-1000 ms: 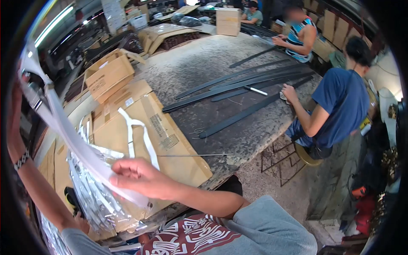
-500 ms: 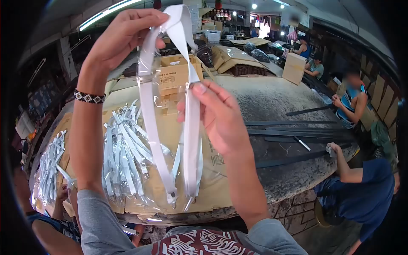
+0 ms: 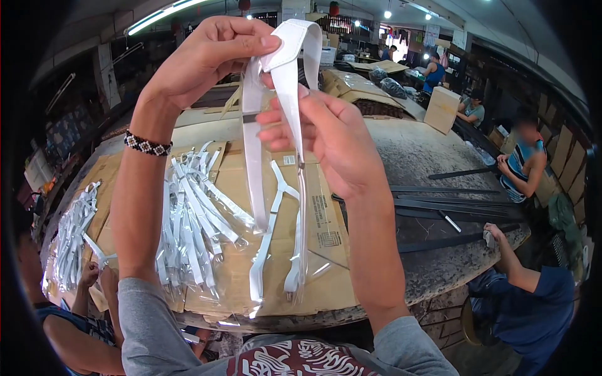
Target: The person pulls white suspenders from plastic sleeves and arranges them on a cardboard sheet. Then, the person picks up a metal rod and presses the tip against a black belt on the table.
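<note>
A pair of white suspenders (image 3: 286,94) hangs in front of me, its stitched leather-like joining patch uppermost. My left hand (image 3: 216,59), with a beaded bracelet at the wrist, pinches that patch between thumb and fingers. Just below, my right hand (image 3: 332,135) is loosely around one strap, thumb at its edge and slightly blurred fingers behind it. Metal adjusters show on the hanging straps. Beneath them, another pair of white suspenders (image 3: 274,210) lies spread in a Y on the cardboard (image 3: 335,250), partly under clear plastic.
Bagged white suspenders (image 3: 194,219) are heaped left of centre, with another pile (image 3: 75,238) farther left by a seated person. Dark straps (image 3: 451,199) and a white marker (image 3: 451,222) lie on the table's right side, where other people sit. Cartons (image 3: 442,109) stand farther back.
My right hand has moved up the strap from a metal fitting towards the joining patch. My left hand has shifted right, and the patch now faces me. The suspenders hang higher.
</note>
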Demonstrator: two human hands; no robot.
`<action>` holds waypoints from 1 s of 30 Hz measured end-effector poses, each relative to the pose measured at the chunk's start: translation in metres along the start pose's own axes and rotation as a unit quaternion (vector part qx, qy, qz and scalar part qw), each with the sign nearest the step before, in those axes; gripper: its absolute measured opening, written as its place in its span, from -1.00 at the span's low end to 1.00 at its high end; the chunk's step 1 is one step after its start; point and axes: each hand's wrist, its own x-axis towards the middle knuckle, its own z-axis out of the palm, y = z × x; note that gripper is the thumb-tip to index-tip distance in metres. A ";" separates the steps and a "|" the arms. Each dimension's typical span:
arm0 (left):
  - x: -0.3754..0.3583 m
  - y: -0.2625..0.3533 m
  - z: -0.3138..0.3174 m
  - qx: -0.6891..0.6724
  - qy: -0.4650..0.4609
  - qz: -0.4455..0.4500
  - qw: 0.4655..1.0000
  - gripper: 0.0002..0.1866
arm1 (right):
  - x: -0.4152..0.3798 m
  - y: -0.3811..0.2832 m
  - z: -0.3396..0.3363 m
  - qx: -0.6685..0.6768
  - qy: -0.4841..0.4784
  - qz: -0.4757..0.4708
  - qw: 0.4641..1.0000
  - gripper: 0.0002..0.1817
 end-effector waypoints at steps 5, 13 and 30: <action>0.002 -0.004 -0.007 0.035 0.029 -0.002 0.999 -0.80 | -0.001 -0.001 -0.002 -0.089 0.044 -0.041 0.994 -0.44; 0.004 0.001 -0.010 0.049 0.060 -0.015 0.997 -0.74 | 0.001 -0.006 -0.009 -0.034 -0.018 -0.024 0.999 -0.45; 0.010 0.031 0.000 -0.106 0.136 -0.009 0.985 -0.83 | 0.042 -0.059 0.000 -0.186 -0.056 -0.116 0.974 -0.73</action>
